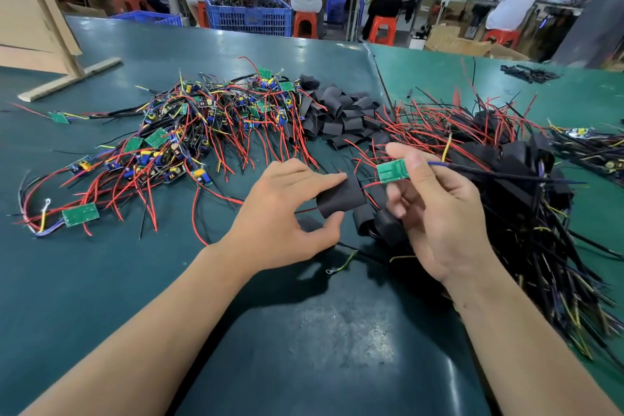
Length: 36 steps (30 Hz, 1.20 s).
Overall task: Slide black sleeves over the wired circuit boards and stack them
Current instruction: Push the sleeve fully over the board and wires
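Black sleeve [341,196] pinched in left hand [287,213], green board [391,170] gripped in right hand [439,209]; next, line up board's red-wire end with sleeve mouth

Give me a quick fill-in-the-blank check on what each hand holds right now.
1. The left hand pinches a black ____.
2. The right hand holds a ____ circuit board.
3. The pile of loose sleeves lies to the ____ of the bare boards.

Missing words: sleeve; green; right
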Each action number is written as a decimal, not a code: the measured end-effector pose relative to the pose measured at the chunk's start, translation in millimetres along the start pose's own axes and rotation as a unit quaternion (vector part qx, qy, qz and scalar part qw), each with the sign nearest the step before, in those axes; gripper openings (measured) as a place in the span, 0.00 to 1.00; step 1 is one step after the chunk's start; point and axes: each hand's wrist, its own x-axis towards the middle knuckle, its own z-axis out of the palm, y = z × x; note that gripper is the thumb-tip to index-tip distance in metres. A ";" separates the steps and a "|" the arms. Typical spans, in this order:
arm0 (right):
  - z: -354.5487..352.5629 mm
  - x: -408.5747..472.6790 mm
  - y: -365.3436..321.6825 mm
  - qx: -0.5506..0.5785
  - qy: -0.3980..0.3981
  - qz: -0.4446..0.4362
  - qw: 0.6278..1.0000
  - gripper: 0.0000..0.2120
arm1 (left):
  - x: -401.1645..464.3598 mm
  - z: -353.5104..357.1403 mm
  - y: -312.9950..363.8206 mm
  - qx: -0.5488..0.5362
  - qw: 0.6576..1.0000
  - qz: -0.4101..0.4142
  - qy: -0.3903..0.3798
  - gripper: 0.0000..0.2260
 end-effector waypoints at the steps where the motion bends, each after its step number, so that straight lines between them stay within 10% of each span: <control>1: -1.1 1.1 -2.2 0.019 0.012 0.011 1.000 0.09 | 0.1 -0.9 0.3 -0.010 1.000 -0.001 0.002 0.17; 36: -18.0 5.5 -10.3 -0.042 -0.057 0.059 0.996 0.05 | -2.8 -4.1 -6.9 -0.115 0.993 -0.032 -0.024 0.14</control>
